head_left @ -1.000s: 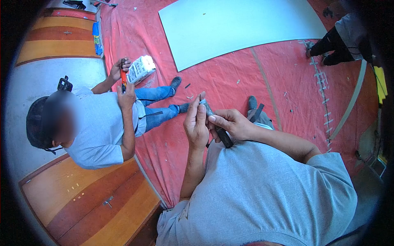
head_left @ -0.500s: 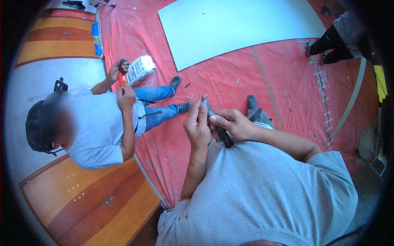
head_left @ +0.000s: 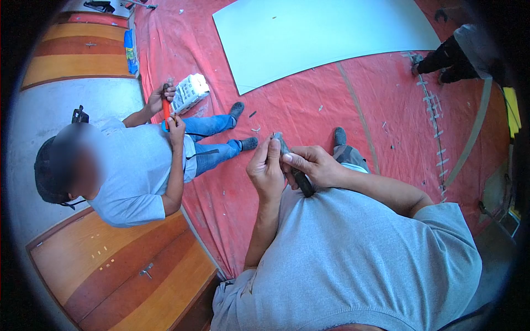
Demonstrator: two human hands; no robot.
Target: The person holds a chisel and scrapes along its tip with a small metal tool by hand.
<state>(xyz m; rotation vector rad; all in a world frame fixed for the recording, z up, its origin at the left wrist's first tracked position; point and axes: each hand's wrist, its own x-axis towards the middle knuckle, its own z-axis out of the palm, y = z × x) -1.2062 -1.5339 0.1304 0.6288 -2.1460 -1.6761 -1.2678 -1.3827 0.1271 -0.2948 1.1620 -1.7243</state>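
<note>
In front of my chest I hold a short tool with a black handle and a grey head (head_left: 302, 182); its exact kind I cannot make out. My right hand (head_left: 316, 165) is closed around its middle, thumb pressed along it, and the black end points down against my shirt. My left hand (head_left: 265, 170) pinches the grey end, with the fingertips close together. Something thin and small sticks up at those fingertips, too small to name. Part of the tool is hidden behind my fingers.
At left a co-worker (head_left: 132, 171) in a cap holds an orange-red tool (head_left: 166, 110) in both hands. A white printed package (head_left: 189, 92) lies on the red floor sheet (head_left: 298, 113). A large pale panel (head_left: 320, 38) lies ahead; another person (head_left: 452, 60) stands far right.
My hands and the tool stay almost in place. The co-worker's lower hand has shifted slightly on the orange-red tool. The person at far right has moved a little rightward.
</note>
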